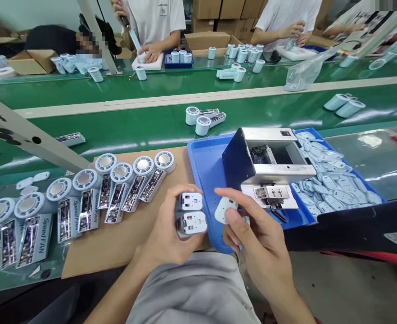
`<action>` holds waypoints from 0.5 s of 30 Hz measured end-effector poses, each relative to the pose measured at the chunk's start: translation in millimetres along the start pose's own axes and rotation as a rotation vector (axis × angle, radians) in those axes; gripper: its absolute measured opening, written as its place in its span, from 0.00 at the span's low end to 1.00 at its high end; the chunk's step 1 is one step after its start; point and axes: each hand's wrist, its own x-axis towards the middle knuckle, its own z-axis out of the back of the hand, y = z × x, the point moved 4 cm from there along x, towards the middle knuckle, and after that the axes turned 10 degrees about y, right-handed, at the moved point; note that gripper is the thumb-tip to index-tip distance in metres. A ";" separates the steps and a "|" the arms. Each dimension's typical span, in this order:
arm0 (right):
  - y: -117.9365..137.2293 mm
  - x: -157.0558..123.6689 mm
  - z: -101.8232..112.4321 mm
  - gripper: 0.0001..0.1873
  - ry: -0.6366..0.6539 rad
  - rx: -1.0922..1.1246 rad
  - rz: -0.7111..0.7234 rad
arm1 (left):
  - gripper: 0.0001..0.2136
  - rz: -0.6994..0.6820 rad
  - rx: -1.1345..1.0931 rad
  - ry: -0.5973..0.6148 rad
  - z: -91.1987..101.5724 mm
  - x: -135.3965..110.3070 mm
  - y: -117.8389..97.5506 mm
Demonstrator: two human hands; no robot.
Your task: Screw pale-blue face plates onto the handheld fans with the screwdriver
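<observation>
My left hand (174, 229) is wrapped round two light-blue handheld fan bodies (192, 223) side by side, their flat slotted ends turned up towards me. Between the thumb and fingers of my right hand (259, 229) is a small light-blue plastic cover plate (224, 209) with rounded corners and little holes. Another pale piece shows partly behind my right thumb, mostly hidden. A small gap separates the plate from the fan ends. To the left, several fan bodies (87, 209) marked "Speed FAN" lie with their circuit boards exposed, some on a brown cardboard sheet (117, 238).
A metal-and-black machine (279, 172) stands in a blue tray (205, 166). Right of it, another blue tray (376, 195) holds a heap of cover plates (333, 180). Fan bodies (203, 125) lie on the green conveyor (134, 121). Co-workers (158, 27) work across the line; a slanted metal post (33, 135) stands left.
</observation>
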 end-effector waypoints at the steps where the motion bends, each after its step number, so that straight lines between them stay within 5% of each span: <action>1: 2.3 6.2 -3.6 0.16 0.013 0.054 -0.017 | 0.34 0.017 -0.020 0.014 0.2 1.1 0.9; 5: 20.6 28.3 -5.2 0.12 -0.034 -0.026 0.070 | 0.33 0.050 -0.098 0.003 2.3 5.4 6.4; 7: 29.7 37.5 -4.9 0.06 0.028 -0.180 0.097 | 0.34 0.072 -0.154 0.025 1.1 6.4 10.9; 15: 48.0 59.6 -9.3 0.12 0.255 -0.591 0.089 | 0.52 -0.034 -0.144 0.097 -2.6 2.3 15.6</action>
